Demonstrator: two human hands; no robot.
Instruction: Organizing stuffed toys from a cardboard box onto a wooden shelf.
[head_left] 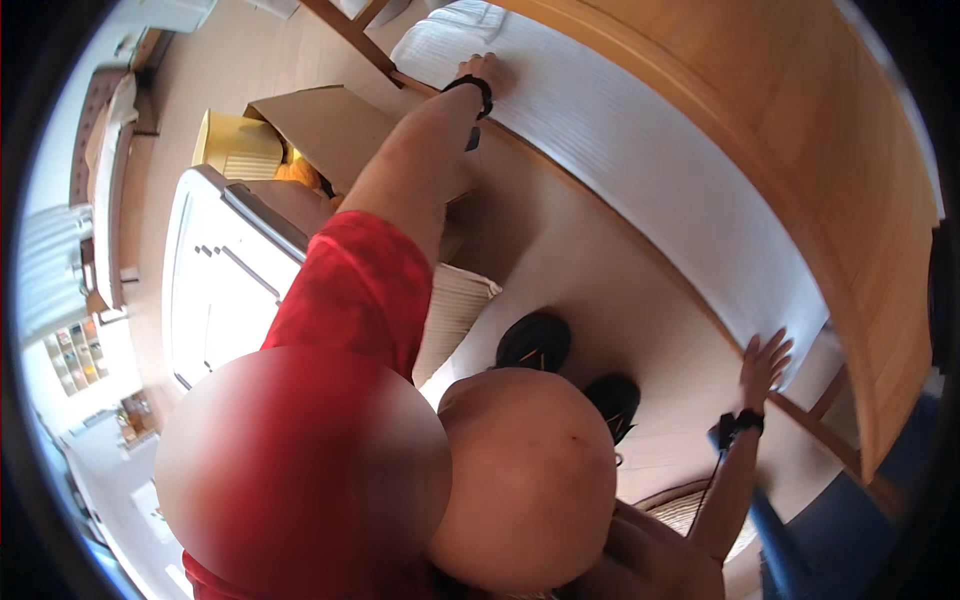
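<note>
"So, how do you place your hands?"

"My left hand (485, 70) is bent at the far end of the white sheet (640, 160); I cannot tell if it grips. My right hand (765, 365), fingers spread and holding nothing, is at the near end. They are far apart, I think, because the sheet is long."

"And around you?"

"Left, a yellow bin (238, 150) and a cardboard box (335, 125); right, a wooden panel (780, 110) above the sheet probably blocks reaching from above."
</note>
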